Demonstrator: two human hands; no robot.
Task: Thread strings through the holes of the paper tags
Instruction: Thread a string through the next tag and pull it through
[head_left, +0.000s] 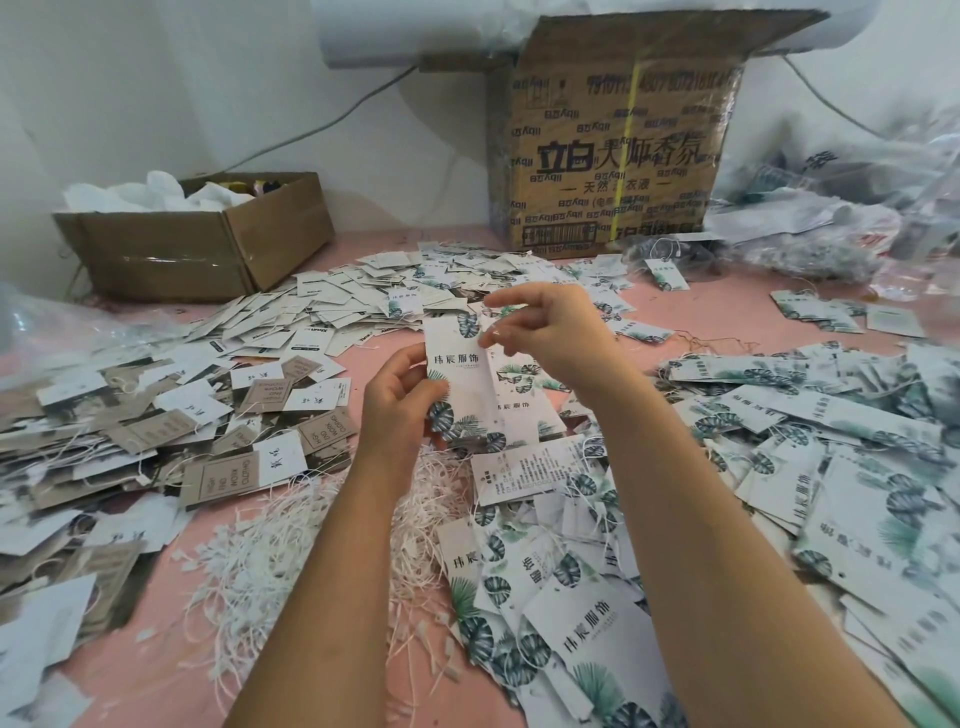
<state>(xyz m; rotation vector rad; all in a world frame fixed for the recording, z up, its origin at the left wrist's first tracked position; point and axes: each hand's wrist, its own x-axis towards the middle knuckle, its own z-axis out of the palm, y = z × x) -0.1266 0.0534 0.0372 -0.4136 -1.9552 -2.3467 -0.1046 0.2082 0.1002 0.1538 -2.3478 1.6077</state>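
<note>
**Scene read left to right, positions given from the held tag (457, 374).**

Far left and behind: a low open cardboard box (208, 234). Left of the tag: a pile of brown and white tags (156, 415) on the pink table (701, 312). Below and to the left: a heap of loose white strings (291, 545), near the left forearm.

The left hand (400, 400) grips the tag's lower half. Its thumb lies across the printed face and its fingers curl behind.

The tag is held above the table between both hands. Its long axis runs upright, leaning slightly away from the viewer. Its top end lies up and to the right of the left hand.

The right hand (550, 338) meets the tag's upper right corner with curled fingertips in a pinch. No string can be made out between them, and the hole itself is not discernible.

Judgement: the threading end sits directly at the right hand, so that hand is the nearer one for feeding a string, and the left serves as the clamp.

Behind and to the right: a tall printed carton (613, 145). Right of the tag: spread leaf-printed tags (831, 441), with clear plastic bags (831, 218) beyond them.
</note>
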